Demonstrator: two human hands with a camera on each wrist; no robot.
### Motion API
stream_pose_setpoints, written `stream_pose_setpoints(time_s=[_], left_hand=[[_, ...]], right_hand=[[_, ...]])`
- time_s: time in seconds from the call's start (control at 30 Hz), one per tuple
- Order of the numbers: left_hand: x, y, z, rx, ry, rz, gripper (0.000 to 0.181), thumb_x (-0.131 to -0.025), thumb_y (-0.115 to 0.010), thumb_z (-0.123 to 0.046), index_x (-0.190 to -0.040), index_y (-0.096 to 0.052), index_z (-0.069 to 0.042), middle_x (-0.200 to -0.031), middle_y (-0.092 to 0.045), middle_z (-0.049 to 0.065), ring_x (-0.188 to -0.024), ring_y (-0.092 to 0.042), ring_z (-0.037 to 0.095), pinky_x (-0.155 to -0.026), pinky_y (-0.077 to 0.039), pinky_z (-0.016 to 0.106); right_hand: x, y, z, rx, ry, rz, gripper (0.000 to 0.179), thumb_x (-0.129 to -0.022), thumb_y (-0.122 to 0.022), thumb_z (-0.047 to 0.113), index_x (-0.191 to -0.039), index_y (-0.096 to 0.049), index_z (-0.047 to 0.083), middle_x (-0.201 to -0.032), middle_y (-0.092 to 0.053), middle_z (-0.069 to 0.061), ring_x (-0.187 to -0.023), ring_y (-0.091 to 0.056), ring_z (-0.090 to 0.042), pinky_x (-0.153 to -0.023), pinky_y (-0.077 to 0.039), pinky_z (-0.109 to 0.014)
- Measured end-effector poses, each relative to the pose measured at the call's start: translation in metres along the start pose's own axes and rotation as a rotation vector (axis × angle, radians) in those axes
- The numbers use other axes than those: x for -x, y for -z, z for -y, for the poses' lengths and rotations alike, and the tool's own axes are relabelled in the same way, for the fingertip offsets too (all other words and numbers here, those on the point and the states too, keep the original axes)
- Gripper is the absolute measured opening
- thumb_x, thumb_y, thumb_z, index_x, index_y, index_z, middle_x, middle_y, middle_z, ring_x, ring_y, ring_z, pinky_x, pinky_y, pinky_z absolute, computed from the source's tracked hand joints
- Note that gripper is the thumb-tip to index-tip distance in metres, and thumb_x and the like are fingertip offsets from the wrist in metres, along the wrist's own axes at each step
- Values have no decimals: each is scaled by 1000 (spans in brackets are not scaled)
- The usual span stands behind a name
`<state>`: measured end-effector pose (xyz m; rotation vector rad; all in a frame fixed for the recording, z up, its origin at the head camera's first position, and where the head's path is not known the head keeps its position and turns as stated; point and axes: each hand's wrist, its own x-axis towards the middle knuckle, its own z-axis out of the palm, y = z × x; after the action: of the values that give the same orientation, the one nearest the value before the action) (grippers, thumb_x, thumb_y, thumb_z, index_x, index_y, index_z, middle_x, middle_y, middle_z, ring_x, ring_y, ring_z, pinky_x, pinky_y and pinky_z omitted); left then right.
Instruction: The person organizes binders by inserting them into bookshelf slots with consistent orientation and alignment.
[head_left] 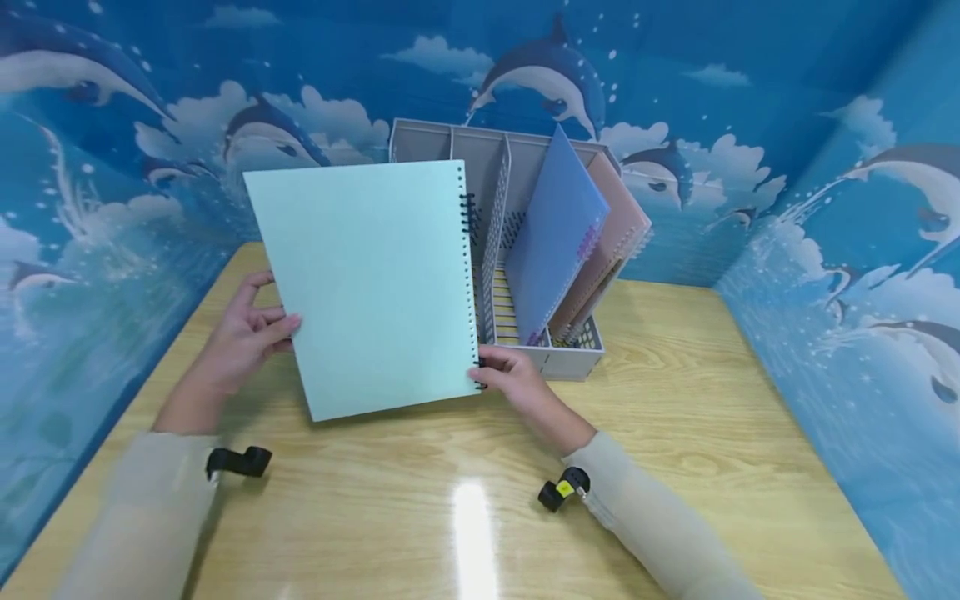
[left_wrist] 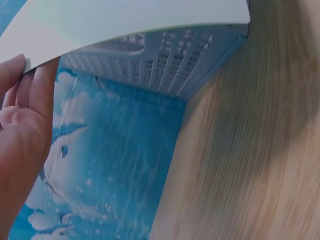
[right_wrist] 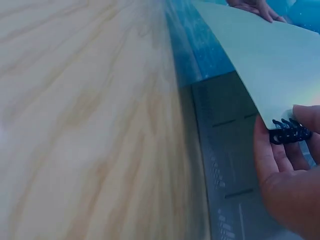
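A pale green spiral notebook with black binding rings along its right edge is held up, tilted, over the table. My left hand pinches its left edge, thumb in front and fingers behind; the left wrist view shows the same left hand at the cover's border. At the lower right corner, my right hand grips the notebook by its ring binding. Behind it stands a grey file organizer, partly hidden by the cover. A blue notebook and a pink notebook lean in its right-hand slots.
The organizer has upright dividers and perforated sides. It stands on a wood-grain table near the back. Blue dolphin-print walls enclose the table at the back and sides. Both wrists carry black straps.
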<state>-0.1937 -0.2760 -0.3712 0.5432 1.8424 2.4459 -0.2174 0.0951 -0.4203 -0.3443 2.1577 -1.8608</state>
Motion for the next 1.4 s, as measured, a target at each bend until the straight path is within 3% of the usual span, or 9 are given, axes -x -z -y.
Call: stream_pose_setpoints(time_s=[0.23, 0.37, 0.67, 1.07, 1.27, 1.4], left_hand=[[-8, -23, 9, -172, 17, -28, 42, -99, -49, 4, -128, -37, -24, -94, -73, -6, -84, -69, 7, -69, -57, 21], [-9, -31, 10, -168, -10, -14, 42, -98, -49, 5, -127, -40, -24, -94, -73, -6, -85, -69, 7, -70, -57, 22], [-12, -40, 10, -243, -8, -4, 42, -99, -51, 2, -127, -41, -27, -92, -73, -8, -83, -68, 6, -72, -57, 23], [-11, -44, 10, -288, -1, -25, 40, -99, -51, 1, -127, -42, -27, -92, -73, -11, -83, -68, 5, -71, -58, 23], [-9, -47, 12, -349, 29, -6, 40, -99, -51, -1, -129, -38, -24, -89, -72, -12, -82, -67, 6, -71, -58, 24], [-10, -48, 16, -323, 22, 38, 39, -100, -50, -1, -131, -37, -21, -91, -73, -9, -83, -69, 8, -71, -58, 26]], right_hand=[[9, 22, -12, -16, 7, 23, 36, -88, -66, 0, -119, -57, -15, -81, -58, 5, -74, -56, -8, -69, -52, -23], [12, 31, -11, 1, 20, 31, 31, -88, -65, -1, -114, -58, -16, -80, -59, 8, -72, -55, -6, -67, -50, -23], [19, 39, -10, 21, 20, 35, 11, -86, -67, -1, -96, -68, 2, -80, -64, 9, -73, -56, -7, -69, -49, -24], [20, 41, -7, 42, 94, 66, 11, -90, -62, -1, -94, -63, -12, -79, -63, 8, -73, -54, -8, -69, -49, -25], [19, 45, 1, 35, 91, 42, 7, -93, -61, 5, -89, -66, 5, -78, -62, 6, -76, -58, -10, -77, -54, -30], [17, 48, 7, 49, 117, 14, 10, -93, -63, 9, -84, -66, 12, -77, -59, 2, -76, -57, -18, -76, -55, -37]])
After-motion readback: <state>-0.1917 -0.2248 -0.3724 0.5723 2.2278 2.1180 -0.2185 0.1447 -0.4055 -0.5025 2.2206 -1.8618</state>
